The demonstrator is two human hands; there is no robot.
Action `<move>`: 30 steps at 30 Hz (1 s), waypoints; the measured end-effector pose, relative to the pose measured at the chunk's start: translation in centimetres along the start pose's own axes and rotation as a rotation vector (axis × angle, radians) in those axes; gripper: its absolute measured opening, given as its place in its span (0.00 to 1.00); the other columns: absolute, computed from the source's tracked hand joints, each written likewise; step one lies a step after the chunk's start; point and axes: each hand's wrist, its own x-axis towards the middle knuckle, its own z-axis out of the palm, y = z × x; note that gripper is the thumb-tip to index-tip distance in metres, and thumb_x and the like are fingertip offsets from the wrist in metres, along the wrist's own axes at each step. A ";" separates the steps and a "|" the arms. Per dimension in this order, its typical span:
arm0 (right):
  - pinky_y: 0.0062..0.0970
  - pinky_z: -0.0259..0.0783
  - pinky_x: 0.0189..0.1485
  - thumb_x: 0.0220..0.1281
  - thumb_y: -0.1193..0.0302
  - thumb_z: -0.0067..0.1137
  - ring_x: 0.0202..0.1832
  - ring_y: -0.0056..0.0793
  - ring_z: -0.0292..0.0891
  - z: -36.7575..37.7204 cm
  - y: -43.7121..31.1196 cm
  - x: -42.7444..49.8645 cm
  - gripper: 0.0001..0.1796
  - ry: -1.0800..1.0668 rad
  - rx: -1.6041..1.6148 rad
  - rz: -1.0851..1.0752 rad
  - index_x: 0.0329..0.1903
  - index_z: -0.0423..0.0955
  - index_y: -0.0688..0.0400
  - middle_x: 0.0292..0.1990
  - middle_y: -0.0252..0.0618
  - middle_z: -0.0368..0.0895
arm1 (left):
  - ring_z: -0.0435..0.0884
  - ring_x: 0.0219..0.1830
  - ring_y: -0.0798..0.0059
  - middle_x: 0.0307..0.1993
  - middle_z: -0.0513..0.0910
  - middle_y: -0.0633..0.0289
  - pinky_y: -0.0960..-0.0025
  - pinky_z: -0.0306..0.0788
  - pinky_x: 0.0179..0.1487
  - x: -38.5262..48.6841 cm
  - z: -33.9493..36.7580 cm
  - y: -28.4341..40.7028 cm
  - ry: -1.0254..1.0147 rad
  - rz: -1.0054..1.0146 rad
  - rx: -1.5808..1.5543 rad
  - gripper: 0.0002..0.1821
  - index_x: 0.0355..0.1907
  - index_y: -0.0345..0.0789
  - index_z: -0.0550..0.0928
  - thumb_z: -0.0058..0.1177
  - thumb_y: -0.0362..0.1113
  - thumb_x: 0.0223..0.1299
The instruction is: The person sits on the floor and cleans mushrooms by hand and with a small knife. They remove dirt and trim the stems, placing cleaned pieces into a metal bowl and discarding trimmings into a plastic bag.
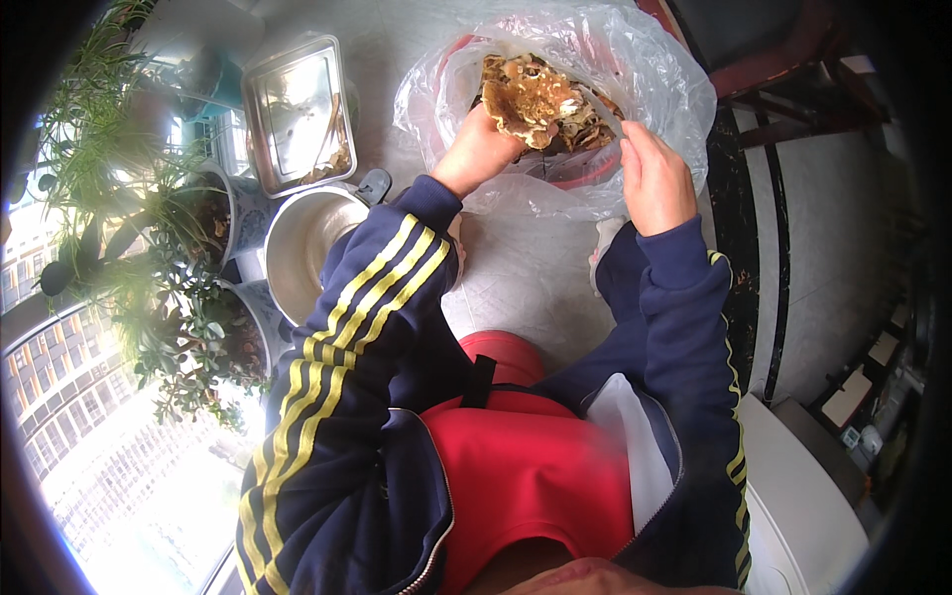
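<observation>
My left hand (480, 152) grips a large, ruffled brown mushroom (529, 95), apparently a wild one, with pale torn spots on its surface. In my right hand (658, 178) is a knife, its thin blade (601, 110) slanting up and left close to the mushroom's right side. Both hands are over a clear plastic bag (662, 78) that lines a red basin (576, 181) on the floor. Inside the bag lie dark mushroom pieces (584, 137), partly hidden by the held mushroom.
Left of the bag stand a rectangular metal tray (290, 111) with brown scraps in it and a deep pale pot (297, 234) with a dark handle. Potted plants (223, 327) line the window side. A dark red wooden chair (788, 82) is at upper right, and a red stool (506, 353) beneath me.
</observation>
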 end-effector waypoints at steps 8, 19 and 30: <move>0.26 0.72 0.36 0.69 0.69 0.57 0.32 0.27 0.79 2.1 0.5 0.7 0.10 0.007 0.422 0.157 0.44 0.77 0.64 0.32 0.40 0.83 | 0.80 0.47 0.79 0.48 0.84 0.64 0.73 0.74 0.49 0.4 0.1 -0.4 -0.051 0.156 0.115 0.24 0.56 0.33 0.78 0.67 0.36 0.58; 0.12 0.49 0.15 0.70 0.65 0.59 0.20 0.06 0.55 2.9 0.2 1.6 0.08 -0.096 0.892 0.454 0.42 0.77 0.57 0.25 0.23 0.70 | 0.79 0.51 0.78 0.51 0.83 0.64 0.72 0.73 0.55 0.3 0.1 -1.5 -0.163 0.144 0.004 0.23 0.56 0.31 0.78 0.66 0.30 0.58; 0.16 0.67 0.35 0.69 0.75 0.56 0.32 0.10 0.69 4.7 2.7 1.4 0.04 -0.015 0.729 0.292 0.40 0.78 0.62 0.29 0.25 0.77 | 0.84 0.51 0.75 0.48 0.84 0.62 0.71 0.73 0.54 -0.3 -0.3 1.6 -0.121 -0.169 -0.363 0.25 0.59 0.33 0.76 0.63 0.41 0.63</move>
